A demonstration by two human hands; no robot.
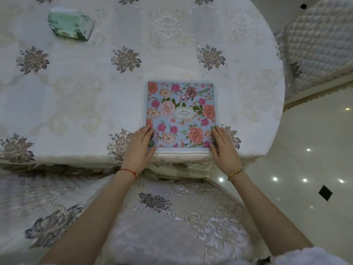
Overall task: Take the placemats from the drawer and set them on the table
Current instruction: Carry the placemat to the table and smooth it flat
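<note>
On the embroidered tablecloth [80,96] at the table's near edge lies the floral placemat [180,113], seemingly thin, light and limp, best handled by its near corners, where left hand [139,148] and right hand [223,148] press flat with straight fingers.

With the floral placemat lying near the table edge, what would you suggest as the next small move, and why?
Probably lift both hands away: the floral placemat already lies flat and square on the tablecloth, with the left hand and right hand only resting at its near corners.
</note>
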